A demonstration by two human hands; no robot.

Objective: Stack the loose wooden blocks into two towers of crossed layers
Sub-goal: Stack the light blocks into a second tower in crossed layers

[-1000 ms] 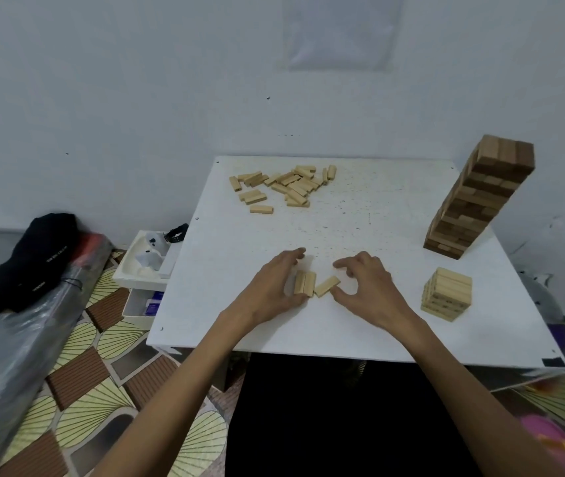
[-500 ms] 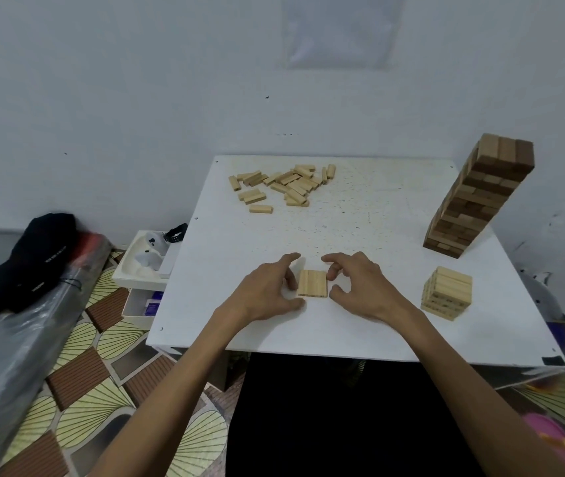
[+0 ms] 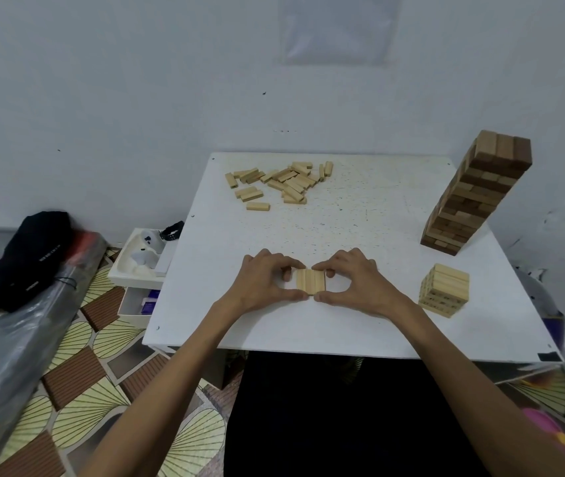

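Blocks (image 3: pixel 311 279): three in row, pinched between left hand (image 3: pixel 263 284), right hand (image 3: pixel 356 282).

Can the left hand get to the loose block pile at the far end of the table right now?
Probably yes. Only bare table lies between the left hand and the loose block pile. It must first release the row of blocks it pinches with the right hand.
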